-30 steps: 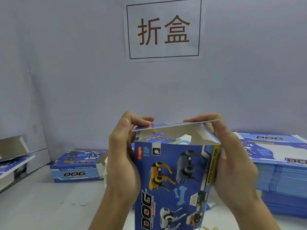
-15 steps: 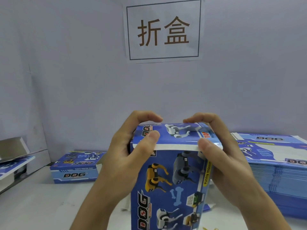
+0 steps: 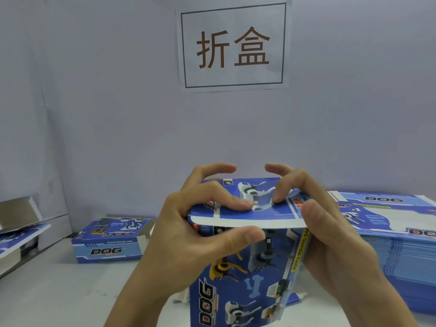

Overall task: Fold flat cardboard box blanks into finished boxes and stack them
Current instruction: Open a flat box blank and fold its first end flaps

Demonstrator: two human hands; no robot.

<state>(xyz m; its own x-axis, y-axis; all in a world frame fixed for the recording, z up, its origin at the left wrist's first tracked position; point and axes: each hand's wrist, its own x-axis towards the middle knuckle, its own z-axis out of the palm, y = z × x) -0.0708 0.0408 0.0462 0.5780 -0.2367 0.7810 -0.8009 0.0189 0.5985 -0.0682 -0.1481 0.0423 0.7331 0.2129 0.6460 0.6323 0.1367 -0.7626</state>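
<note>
Over the table [image 3: 59, 291], we hold the upright box [image 3: 247, 279] between our left hand [image 3: 188, 237] and right hand [image 3: 335, 237], fingers [image 3: 226, 200] curled on its top flap [image 3: 245, 214]. Best press evenly, tucking the white lip straight. Glossy printed card, thin and springy; flat blanks [image 3: 389, 232] lie stacked right.
</note>
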